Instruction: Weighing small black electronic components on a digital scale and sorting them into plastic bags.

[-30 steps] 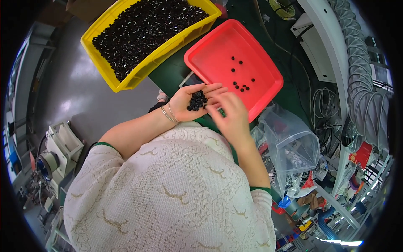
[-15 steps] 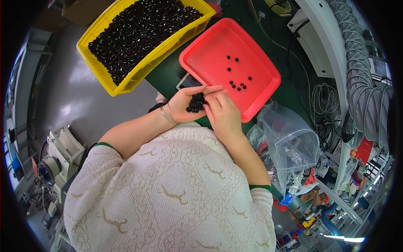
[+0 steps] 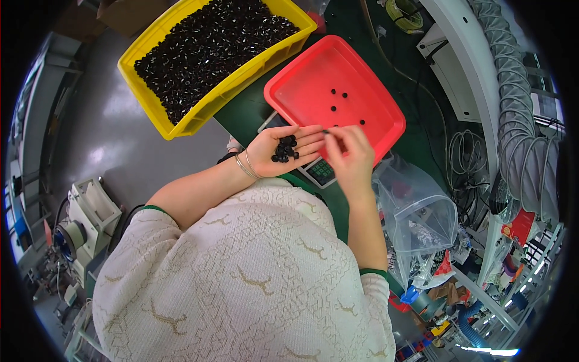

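Note:
My left hand (image 3: 271,148) is palm up with its fingers stretched toward the red tray (image 3: 289,90). It holds a small pile of small black round parts (image 3: 284,149) on the palm. Just right of its fingertips is my right hand (image 3: 350,154), over the tray's near edge and slightly blurred. Its thumb and fingers are pinched at a small dark piece (image 3: 326,132), apparently one of these parts. Several more black parts (image 3: 333,109) lie scattered in the tray; my right hand hides some of the nearer ones.
A yellow bin (image 3: 202,114) full of black parts stands at the far left of the tray. A scale's keypad (image 3: 319,171) shows under the tray's near edge. To the right are a clear plastic bag (image 3: 416,211), coiled cables (image 3: 464,151) and a grey flexible duct (image 3: 512,108).
My right hand has moved right, off the left palm, with a small dark piece at its fingertips. The left fingers are straighter and the pile looks smaller. The scale's keypad has come into view.

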A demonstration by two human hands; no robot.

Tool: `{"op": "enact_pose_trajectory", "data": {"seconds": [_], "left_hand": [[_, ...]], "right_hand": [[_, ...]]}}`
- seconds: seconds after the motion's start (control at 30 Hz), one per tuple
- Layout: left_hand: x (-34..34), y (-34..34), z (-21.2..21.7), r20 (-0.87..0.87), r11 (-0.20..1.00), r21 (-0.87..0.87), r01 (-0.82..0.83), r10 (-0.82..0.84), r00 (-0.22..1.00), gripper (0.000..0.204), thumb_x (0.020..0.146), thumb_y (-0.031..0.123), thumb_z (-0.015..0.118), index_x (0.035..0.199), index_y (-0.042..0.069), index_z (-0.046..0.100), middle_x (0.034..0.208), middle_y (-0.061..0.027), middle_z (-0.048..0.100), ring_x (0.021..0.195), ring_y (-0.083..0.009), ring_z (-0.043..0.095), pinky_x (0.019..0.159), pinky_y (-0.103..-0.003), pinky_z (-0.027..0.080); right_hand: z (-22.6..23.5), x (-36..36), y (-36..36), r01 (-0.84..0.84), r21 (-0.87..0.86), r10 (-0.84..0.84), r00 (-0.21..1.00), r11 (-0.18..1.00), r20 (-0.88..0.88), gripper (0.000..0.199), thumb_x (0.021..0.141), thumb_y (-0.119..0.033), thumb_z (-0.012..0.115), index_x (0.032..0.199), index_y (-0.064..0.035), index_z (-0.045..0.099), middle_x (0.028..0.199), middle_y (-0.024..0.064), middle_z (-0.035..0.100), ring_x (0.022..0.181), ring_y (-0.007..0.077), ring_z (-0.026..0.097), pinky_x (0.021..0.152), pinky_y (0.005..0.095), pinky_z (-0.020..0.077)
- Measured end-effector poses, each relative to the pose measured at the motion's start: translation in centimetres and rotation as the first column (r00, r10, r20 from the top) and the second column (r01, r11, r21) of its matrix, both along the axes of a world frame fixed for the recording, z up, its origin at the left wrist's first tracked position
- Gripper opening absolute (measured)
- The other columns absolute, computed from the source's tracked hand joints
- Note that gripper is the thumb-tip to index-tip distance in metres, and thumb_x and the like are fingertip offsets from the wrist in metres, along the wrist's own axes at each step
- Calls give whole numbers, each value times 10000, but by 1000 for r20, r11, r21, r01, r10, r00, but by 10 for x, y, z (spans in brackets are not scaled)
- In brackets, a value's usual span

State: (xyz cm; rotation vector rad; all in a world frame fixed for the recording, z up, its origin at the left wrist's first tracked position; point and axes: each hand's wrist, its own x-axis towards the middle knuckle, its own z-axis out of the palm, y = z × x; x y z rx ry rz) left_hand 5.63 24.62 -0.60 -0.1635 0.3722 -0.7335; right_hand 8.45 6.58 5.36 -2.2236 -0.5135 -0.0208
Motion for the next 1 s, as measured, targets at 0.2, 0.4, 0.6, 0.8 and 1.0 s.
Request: {"op": "enact_pose_trajectory", "data": {"seconds": [0.2,0.4,0.6,0.8,1.0], "left_hand": [[1,-2,7,-7,1000,29,-4,4,1000,444,978,182,373,1373,-20,371,1454,-153,361,1369,-267,315,1102,-423,298],[1,1,-1,39,997,61,-39,36,999,448,977,191,368,1374,-15,373,1442,-150,379,1350,-260,346,1091,-409,313],[1,2,0,14,994,75,-80,79,997,439,965,193,392,1351,-16,402,1405,-151,423,1231,-255,472,1063,-396,349],[4,-6,5,115,987,142,-79,63,991,463,973,182,351,1377,-43,351,1440,-153,379,1357,-261,323,1124,-392,260],[2,-6,2,117,987,139,-85,69,991,476,966,176,364,1383,-52,336,1453,-163,355,1373,-283,287,1142,-410,223]], "right_hand": [[-55,31,-31,165,-154,-154,985,974,81,131,793,-59,667,910,-7,642,886,99,610,798,276,602,681,354,497],[-37,4,-4,45,-110,-24,982,993,189,188,790,-38,666,974,-4,647,945,103,611,795,221,613,681,311,503],[-11,-27,19,37,-36,-31,989,999,145,314,757,-43,706,1051,6,609,912,83,586,721,167,594,619,278,499],[-19,-39,31,-90,-85,97,991,992,92,265,753,-35,691,1003,1,612,883,97,574,731,244,602,625,330,490],[-16,-40,33,-97,-142,108,992,985,72,206,760,-57,677,944,-9,599,867,106,564,759,282,590,648,367,477]]}}
